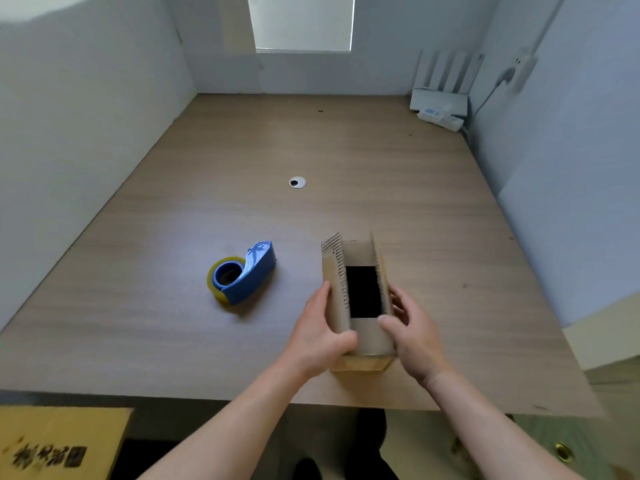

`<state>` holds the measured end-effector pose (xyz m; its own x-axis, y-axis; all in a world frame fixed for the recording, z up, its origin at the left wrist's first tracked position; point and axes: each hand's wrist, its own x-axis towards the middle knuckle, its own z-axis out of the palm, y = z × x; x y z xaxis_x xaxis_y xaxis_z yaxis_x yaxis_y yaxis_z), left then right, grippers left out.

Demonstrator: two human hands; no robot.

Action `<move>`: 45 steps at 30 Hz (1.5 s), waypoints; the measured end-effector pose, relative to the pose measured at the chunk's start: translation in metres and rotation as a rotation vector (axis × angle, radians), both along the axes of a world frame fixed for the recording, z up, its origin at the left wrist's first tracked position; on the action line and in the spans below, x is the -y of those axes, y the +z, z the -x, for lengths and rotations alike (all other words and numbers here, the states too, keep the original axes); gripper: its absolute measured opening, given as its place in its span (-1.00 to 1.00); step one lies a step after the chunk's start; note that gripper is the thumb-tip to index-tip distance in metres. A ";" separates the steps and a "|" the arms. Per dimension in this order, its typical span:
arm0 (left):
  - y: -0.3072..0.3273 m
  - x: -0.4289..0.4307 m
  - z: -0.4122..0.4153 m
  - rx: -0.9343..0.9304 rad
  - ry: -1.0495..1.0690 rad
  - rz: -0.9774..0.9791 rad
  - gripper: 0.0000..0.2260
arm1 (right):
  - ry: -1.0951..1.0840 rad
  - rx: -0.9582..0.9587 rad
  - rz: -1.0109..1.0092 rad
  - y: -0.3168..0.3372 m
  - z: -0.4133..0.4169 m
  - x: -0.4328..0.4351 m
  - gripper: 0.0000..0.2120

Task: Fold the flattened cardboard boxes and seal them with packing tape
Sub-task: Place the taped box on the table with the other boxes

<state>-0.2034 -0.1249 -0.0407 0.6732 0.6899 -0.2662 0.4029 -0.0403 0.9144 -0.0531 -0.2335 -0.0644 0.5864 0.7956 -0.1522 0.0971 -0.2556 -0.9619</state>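
Note:
A small brown cardboard box [334, 299] stands upright on the wooden table near its front edge, its top open and its flaps sticking up. My left hand [320, 336] grips the box's left wall, thumb on the near flap. My right hand [412, 336] grips the right wall, thumb on the same near flap. A blue tape dispenser [247, 277] with a yellowish roll of packing tape lies on the table to the left of the box, apart from both hands.
A round cable grommet [297, 182] sits mid-table. A white router and a power strip [441, 114] occupy the far right corner. White partition walls close in the table [207, 341] on three sides. A yellow carton [59, 441] stands below the table's front left.

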 end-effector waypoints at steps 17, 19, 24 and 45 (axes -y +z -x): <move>-0.017 -0.051 0.004 -0.299 0.413 -0.439 -0.78 | 0.227 0.838 0.451 0.021 -0.052 0.010 -0.03; -0.010 -0.045 -0.004 -0.390 0.311 -0.749 -0.89 | 0.301 0.851 0.458 0.032 -0.062 -0.008 -0.11; 0.005 -0.039 -0.021 -0.740 0.135 -0.717 -0.65 | 0.311 0.965 0.639 0.038 -0.083 -0.051 -0.17; -0.006 -0.029 0.032 -0.532 -0.251 -0.485 0.30 | -0.117 0.350 0.579 0.005 -0.127 -0.116 -0.43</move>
<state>-0.2359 -0.0963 -0.0463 0.6912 0.6552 -0.3050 0.7100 -0.5368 0.4558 0.0743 -0.1178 -0.0590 0.7559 0.5712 -0.3199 0.3174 -0.7471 -0.5840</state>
